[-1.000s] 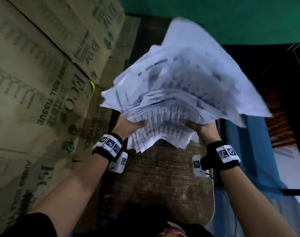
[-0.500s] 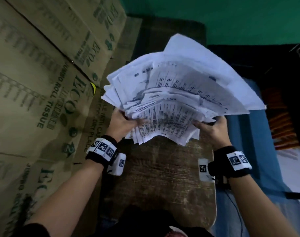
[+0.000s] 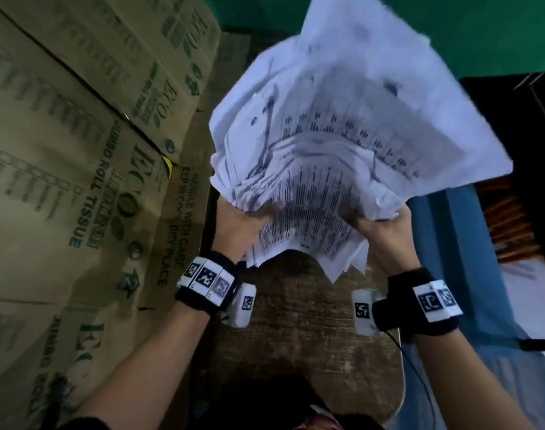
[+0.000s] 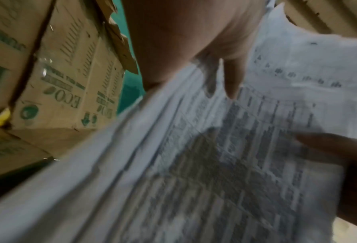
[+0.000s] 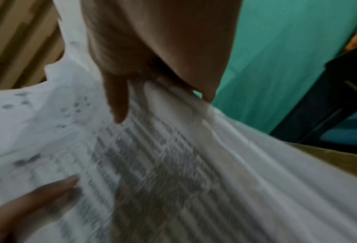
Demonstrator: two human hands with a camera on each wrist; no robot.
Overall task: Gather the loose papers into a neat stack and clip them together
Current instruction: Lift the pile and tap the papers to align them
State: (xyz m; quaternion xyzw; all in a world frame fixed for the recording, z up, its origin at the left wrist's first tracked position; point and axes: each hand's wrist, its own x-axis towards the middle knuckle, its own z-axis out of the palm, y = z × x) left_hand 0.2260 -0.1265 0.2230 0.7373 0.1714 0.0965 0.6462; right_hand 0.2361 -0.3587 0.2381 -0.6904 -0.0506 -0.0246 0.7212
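Note:
A thick, uneven bundle of white printed papers [image 3: 336, 144] is held up in the air above a worn wooden table [image 3: 296, 330]. My left hand [image 3: 237, 225] grips the bundle's lower left side, thumb on the printed top sheet. My right hand [image 3: 379, 228] grips its lower right side the same way. In the left wrist view the papers [image 4: 194, 156] fan out below my left hand [image 4: 194, 41], thumb pressed on top. The right wrist view shows the papers [image 5: 173, 164] under my right hand [image 5: 152, 49]. The sheets are splayed and blurred. No clip is in view.
Stacked cardboard boxes [image 3: 78, 181] printed "ECO" and "JUMBO ROLL TISSUE" stand close on the left. A green wall [image 3: 482, 32] is behind. Blue cloth [image 3: 451, 259] lies to the right of the table, with a dark piece of furniture [image 3: 519, 119] beyond it.
The bundle went down towards the table and has now come back up, tilted away from me. Both hands kept their grip and drew closer together.

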